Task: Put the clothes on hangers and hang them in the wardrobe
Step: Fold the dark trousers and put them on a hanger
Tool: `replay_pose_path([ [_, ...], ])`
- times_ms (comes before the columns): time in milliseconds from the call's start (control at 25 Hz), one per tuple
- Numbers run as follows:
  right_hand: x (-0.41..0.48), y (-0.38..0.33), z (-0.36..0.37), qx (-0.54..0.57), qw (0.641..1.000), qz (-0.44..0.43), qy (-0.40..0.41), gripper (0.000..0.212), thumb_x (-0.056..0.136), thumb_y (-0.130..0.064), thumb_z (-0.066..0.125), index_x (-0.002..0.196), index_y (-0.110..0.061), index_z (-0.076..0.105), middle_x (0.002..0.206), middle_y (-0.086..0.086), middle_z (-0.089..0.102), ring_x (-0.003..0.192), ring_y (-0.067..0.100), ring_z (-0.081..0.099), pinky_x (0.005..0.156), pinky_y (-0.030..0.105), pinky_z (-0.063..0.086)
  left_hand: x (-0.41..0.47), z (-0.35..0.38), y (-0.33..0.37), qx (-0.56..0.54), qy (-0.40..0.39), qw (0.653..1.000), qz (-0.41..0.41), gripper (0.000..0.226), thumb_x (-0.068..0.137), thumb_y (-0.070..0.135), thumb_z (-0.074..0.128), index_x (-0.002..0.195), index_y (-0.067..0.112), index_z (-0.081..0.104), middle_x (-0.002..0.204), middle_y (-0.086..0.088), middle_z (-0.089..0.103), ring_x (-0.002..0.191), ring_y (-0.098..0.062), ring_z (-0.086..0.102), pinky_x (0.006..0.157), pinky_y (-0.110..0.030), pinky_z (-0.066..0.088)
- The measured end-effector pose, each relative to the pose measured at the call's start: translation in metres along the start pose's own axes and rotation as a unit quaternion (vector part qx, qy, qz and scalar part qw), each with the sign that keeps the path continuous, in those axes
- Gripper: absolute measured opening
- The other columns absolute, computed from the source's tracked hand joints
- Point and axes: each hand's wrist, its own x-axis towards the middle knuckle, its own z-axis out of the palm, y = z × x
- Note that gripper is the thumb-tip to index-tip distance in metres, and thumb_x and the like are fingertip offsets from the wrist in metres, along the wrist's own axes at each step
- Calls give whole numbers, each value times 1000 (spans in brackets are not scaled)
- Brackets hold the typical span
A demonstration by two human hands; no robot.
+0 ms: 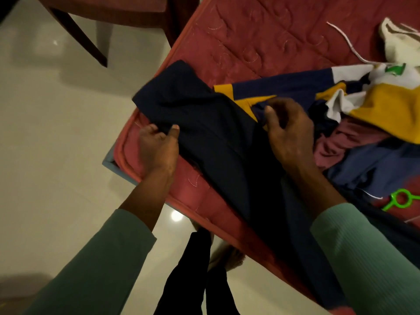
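— Where is the dark garment (204,133)?
— It lies flat across the near corner of the mattress (261,30). One end is close to the corner, and the other end runs along the mattress edge toward the person.
— And the hands, do they hold it?
— Yes, both. The left hand (159,144) is at the mattress corner. Its thumb is on top of the garment's edge and its fingers are curled below, so it pinches the cloth. The right hand (288,130) is further in on the mattress, with the fingers curled round a fold of the same garment, just where it lies over the striped shirt (284,85).
— What other clothes are there?
— A heap on the right part of the mattress. I see the yellow, navy and white striped shirt, a maroon cloth (336,142) and a blue cloth (375,162). A white garment (400,42) lies apart, toward the far side.
— Any hanger?
— A green hanger (400,200) lies on the mattress beside the blue cloth. Only a part of it shows.
— Beyond the mattress?
— A chair (102,19) stands on the pale floor (45,110), past the corner.
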Motion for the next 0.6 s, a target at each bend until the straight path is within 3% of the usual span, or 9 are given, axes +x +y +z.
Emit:
replay_pose_path([
  [160,-80,76,-82,-92,995,32,-31,28,101,-40,57,94,-16,68,90,8,72,84,23,66,71,37,46,-61,4,-49,84,-141,986,-39,36,93,29,76,121,14,58,99,-3,73,75,-12,70,73,-30,58],
  [280,-131,130,-126,-223,974,-6,-50,31,93,-37,64,110,-12,64,104,15,62,97,36,59,83,46,47,-107,15,-82,133,-195,972,-24,26,91,31,77,105,12,67,80,-5,69,66,-17,64,74,-36,57],
  [440,-158,169,-146,-305,950,-35,-50,43,92,-43,62,125,-15,59,117,14,58,109,39,54,86,50,45,-150,34,-105,217,-172,961,14,25,87,42,75,90,17,72,83,-9,76,80,-28,73,84,-48,61],
  [600,-155,177,-140,-341,934,-35,-95,36,91,-41,67,115,-14,66,110,15,60,103,40,56,83,49,44,-186,51,-117,200,-96,974,46,15,91,32,74,84,18,70,80,0,74,78,-23,71,78,-39,60],
])
